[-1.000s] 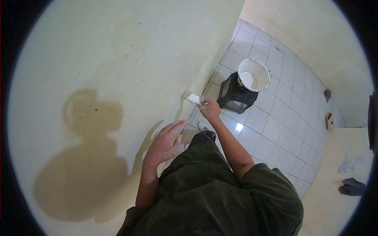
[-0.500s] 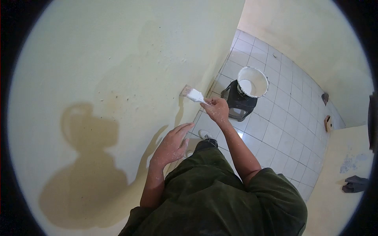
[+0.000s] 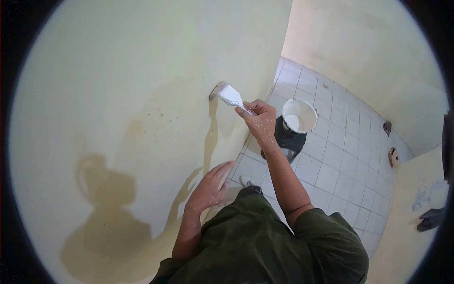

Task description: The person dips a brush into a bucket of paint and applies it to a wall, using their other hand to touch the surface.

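A paintbrush [image 3: 230,95] coated in white paint is pinched by its handle in my right hand [image 3: 261,120]. Its bristles point left at the pale yellow wall [image 3: 142,61] and appear to touch it, though the exact contact is hard to tell. Specks of white dot my right forearm. Lower down, my left hand [image 3: 209,188] is held near the wall with its fingers stretched out and nothing in it. Small dark marks and chips show on the wall left of the brush.
Behind my right hand, a white paint bucket [image 3: 301,117] stands on a black stool [image 3: 289,141]. White tiles [image 3: 331,156] cover the floor. A tan object [image 3: 393,157] and a dark one [image 3: 387,128] lie by the far wall; dark cloth [image 3: 430,219] is at the right.
My right hand has raised the brush up the wall and slightly left. The view has tilted up a little, so the bucket and stool sit lower. My left hand stays much the same.
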`<state>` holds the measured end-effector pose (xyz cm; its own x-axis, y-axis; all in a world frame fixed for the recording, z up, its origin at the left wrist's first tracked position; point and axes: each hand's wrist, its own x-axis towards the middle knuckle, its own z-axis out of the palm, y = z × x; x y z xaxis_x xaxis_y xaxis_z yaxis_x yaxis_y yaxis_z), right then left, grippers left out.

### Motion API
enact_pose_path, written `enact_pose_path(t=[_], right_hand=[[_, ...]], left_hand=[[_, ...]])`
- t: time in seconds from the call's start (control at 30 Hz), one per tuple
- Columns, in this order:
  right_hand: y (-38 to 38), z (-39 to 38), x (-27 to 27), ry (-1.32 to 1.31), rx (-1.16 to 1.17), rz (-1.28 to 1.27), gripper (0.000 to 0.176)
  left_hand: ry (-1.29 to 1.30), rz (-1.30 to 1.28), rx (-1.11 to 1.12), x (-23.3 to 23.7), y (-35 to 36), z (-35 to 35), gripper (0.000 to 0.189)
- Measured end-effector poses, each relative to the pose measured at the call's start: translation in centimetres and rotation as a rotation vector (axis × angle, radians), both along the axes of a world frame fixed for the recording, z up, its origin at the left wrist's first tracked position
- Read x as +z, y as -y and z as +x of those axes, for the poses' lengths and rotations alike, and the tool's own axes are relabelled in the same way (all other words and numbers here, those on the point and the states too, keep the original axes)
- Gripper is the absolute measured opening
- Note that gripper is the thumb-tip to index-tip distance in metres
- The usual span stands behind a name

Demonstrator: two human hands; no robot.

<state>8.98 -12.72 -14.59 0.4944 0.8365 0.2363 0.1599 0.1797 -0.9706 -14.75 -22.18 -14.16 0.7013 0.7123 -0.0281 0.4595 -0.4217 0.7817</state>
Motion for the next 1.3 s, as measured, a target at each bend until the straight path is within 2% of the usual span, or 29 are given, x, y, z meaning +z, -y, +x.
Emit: enact_pose_path(t=[0.3, 0.43, 0.53, 0.77, 0.87, 0.97, 1.07, 1.17, 1.3], right_hand=[[-0.9, -1.2, 11.5, -0.148, -0.009, 0.268, 0.02], [-1.7, -0.9, 13.8, -0.222, -0.006, 0.466, 0.018], [-1.5, -0.5, 13.9, -0.186, 0.008, 0.414, 0.015], [-0.8, -0.3, 7.2, 0.172, 0.087, 0.016, 0.026], [-0.3, 1.3, 5.2, 0.072, 0.233, 0.023, 0.025], [1.2, 3.6, 7.7, 0.339, 0.269, -0.222, 0.023], [2.2, 5.0, 9.9, 0.413, 0.309, -0.301, 0.024], [2.8, 6.1, 12.2, 0.701, 0.372, -0.372, 0.027], [1.5, 5.6, 14.1, 0.706, 0.33, -0.297, 0.03]], left_hand=[[0.03, 0.024, 0.022, 1.0, 0.9, -0.8, 0.063], [0.015, 0.023, 0.032, 1.9, 1.2, -0.9, 0.063], [0.031, 0.047, 0.036, 1.6, 1.1, -1.3, 0.064], [0.095, 0.056, 0.076, 3.9, 0.3, -1.0, 0.067], [0.151, 0.106, 0.108, 6.5, -0.7, -0.5, 0.067], [0.19, 0.183, 0.134, 8.7, -2.1, 0.2, 0.065], [0.254, 0.288, 0.135, 10.2, -3.2, 0.7, 0.064], [0.281, 0.379, 0.136, 11.5, -4.1, 1.3, 0.064], [0.29, 0.364, 0.136, 11.0, -5.1, 1.8, 0.064]])
